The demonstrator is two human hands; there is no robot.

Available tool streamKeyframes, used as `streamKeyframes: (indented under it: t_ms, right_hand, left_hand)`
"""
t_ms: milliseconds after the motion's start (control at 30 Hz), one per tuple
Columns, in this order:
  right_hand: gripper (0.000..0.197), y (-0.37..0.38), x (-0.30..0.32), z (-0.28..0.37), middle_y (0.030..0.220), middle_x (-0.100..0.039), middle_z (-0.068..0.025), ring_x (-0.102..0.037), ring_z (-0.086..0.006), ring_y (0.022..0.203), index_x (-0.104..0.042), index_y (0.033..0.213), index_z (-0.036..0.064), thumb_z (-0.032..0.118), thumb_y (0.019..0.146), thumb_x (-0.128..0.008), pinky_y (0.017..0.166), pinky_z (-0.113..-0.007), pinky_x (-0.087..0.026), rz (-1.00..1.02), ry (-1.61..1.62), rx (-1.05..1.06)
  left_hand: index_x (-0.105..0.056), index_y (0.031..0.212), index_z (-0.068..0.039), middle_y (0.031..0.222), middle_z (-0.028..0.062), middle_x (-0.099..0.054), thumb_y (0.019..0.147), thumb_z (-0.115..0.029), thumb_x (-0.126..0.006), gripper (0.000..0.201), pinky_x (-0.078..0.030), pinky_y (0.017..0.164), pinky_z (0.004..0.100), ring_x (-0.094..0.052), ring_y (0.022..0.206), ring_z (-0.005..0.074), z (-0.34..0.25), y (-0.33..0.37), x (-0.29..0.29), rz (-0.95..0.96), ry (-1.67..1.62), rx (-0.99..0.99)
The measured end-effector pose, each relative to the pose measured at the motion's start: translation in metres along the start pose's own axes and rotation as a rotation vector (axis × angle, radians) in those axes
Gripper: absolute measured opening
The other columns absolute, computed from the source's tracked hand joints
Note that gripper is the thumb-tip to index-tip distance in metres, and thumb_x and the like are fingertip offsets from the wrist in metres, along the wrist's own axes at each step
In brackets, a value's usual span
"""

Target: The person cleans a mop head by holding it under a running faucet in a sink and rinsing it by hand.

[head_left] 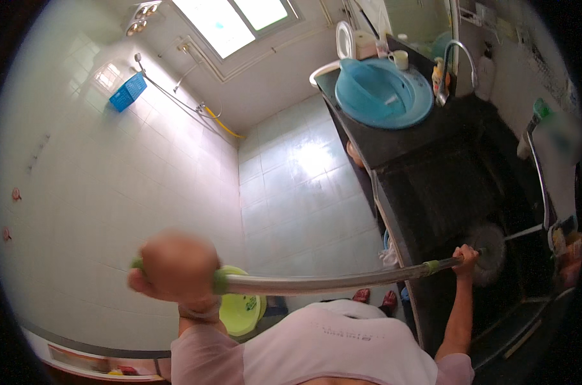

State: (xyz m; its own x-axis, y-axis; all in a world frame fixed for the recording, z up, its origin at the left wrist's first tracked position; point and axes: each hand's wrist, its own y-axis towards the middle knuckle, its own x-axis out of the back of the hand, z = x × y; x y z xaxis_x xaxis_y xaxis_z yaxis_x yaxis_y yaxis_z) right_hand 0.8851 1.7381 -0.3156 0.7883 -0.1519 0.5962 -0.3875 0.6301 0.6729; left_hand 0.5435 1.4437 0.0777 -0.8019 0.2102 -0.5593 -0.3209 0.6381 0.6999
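My left hand, blurred, is closed around the green-ended grip of a long metal mop pole. The pole runs nearly level across my front to the right. There my right hand is wrapped around its lower end, past a green collar. Just beyond that hand is a round, greyish mop head, smeared and see-through at its edges. It hangs over a sunken black sink to my right.
A blue washbasin is set in the black counter ahead, with a curved tap beside it. A yellow-green tub stands on the floor below my left arm. A blue basket hangs on the left tiled wall.
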Motion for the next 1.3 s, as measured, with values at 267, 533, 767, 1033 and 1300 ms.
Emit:
streamKeyframes:
  t_ms: [267, 533, 767, 1033, 1300]
  right_hand:
    - [0.039, -0.011, 0.015, -0.001, 0.040, -0.015, -0.0031, -0.016, -0.0158, 0.034, -0.023, 0.045, 0.0116, 0.019, 0.072, -0.050, 0.035, -0.029, -0.016, 0.263, -0.126, -0.040]
    - [0.054, -0.013, 0.008, 0.021, 0.041, -0.015, -0.0011, -0.015, -0.0127, 0.035, -0.020, 0.044, 0.0137, 0.045, 0.072, -0.055, 0.036, -0.028, -0.016, 0.143, -0.035, -0.024]
    - [0.056, 0.005, 0.022, 0.014, 0.039, -0.025, -0.0035, -0.022, -0.0155, 0.032, -0.026, 0.043, 0.0116, 0.054, 0.077, -0.039, 0.034, -0.028, -0.022, 0.139, -0.086, -0.008]
    - [0.041, 0.005, 0.013, -0.022, 0.041, -0.023, -0.0050, -0.018, -0.0160, 0.033, -0.027, 0.047, 0.0104, 0.030, 0.076, -0.048, 0.035, -0.030, -0.019, 0.097, -0.113, -0.005]
    - [0.036, 0.008, 0.012, -0.017, 0.046, -0.013, -0.0048, -0.014, -0.0190, 0.038, -0.021, 0.049, 0.0086, 0.011, 0.072, -0.049, 0.038, -0.032, -0.018, 0.118, -0.152, -0.013]
  left_hand:
    - [-0.036, 0.052, -0.013, 0.039, 0.0015, -0.041, 0.078, -0.020, -0.054, 0.033, -0.030, 0.031, 0.0254, -0.035, 0.031, 0.0103, -0.013, 0.005, -0.025, 0.083, -0.037, 0.016]
    - [-0.032, 0.052, -0.012, 0.040, -0.0018, -0.037, 0.081, -0.028, -0.052, 0.039, -0.027, 0.030, 0.0241, -0.033, 0.030, 0.0083, -0.015, 0.009, -0.021, 0.064, 0.008, -0.032]
    - [-0.033, 0.052, -0.011, 0.039, -0.0007, -0.035, 0.082, -0.025, -0.049, 0.036, -0.029, 0.029, 0.0240, -0.032, 0.027, 0.0094, -0.013, 0.000, -0.011, 0.078, 0.076, 0.000]
    - [-0.033, 0.054, -0.011, 0.039, 0.0008, -0.037, 0.082, -0.032, -0.048, 0.038, -0.032, 0.031, 0.0265, -0.035, 0.029, 0.0127, 0.007, 0.007, -0.011, 0.138, 0.185, 0.091]
    - [-0.033, 0.052, -0.011, 0.039, 0.0007, -0.038, 0.082, -0.027, -0.050, 0.038, -0.028, 0.030, 0.0248, -0.032, 0.028, 0.0111, 0.008, -0.009, -0.017, 0.136, 0.164, 0.084]
